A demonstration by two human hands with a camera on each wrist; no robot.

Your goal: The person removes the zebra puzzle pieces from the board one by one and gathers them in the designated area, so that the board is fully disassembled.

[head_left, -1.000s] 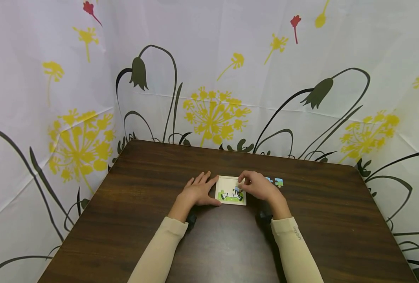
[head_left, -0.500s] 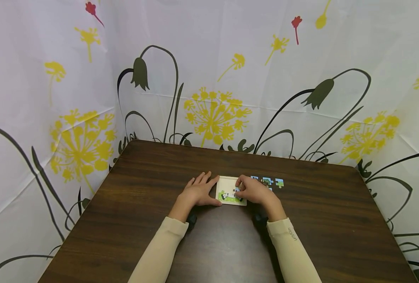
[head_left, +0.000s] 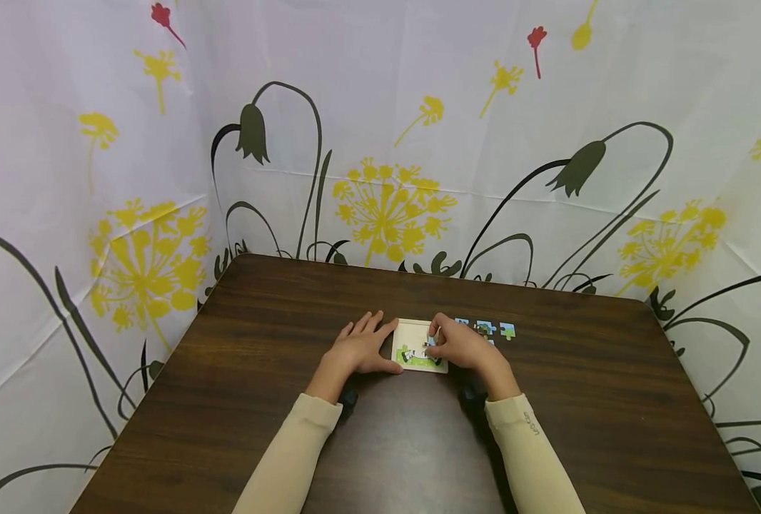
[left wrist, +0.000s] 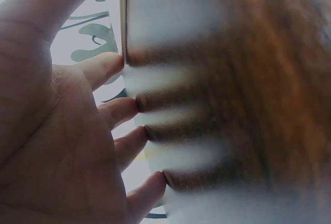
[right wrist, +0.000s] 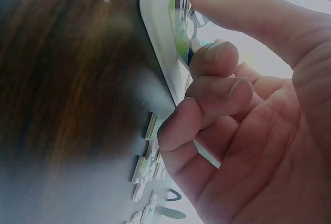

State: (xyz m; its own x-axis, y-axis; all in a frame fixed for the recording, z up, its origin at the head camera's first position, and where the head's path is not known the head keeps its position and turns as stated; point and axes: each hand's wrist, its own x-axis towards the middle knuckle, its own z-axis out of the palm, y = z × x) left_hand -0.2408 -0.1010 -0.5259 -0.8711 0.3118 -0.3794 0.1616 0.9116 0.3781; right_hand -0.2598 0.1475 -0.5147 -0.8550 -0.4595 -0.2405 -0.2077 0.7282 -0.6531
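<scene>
A small wooden puzzle tray [head_left: 411,331] lies on the table, its lower part filled with green pieces showing a zebra's black and white stripes; its upper part is bare wood. My left hand [head_left: 358,351] rests spread at its left side, thumb and index finger touching the frame. Over the tray's right part, my right hand [head_left: 467,348] pinches a puzzle piece [head_left: 430,342] with bits of blue and white showing. In the right wrist view the thumb and index finger are at that piece, the other fingers curled. The hand hides the tray's right edge.
Several loose puzzle pieces [head_left: 507,330] lie right of the tray, some partly behind the right hand. The dark wooden table [head_left: 258,343] reaches back to a white curtain [head_left: 380,86] printed with flowers.
My right hand has come down and slightly left onto the tray with the piece, uncovering more loose pieces. It has hardly shifted in the last half second. The left hand stays in place.
</scene>
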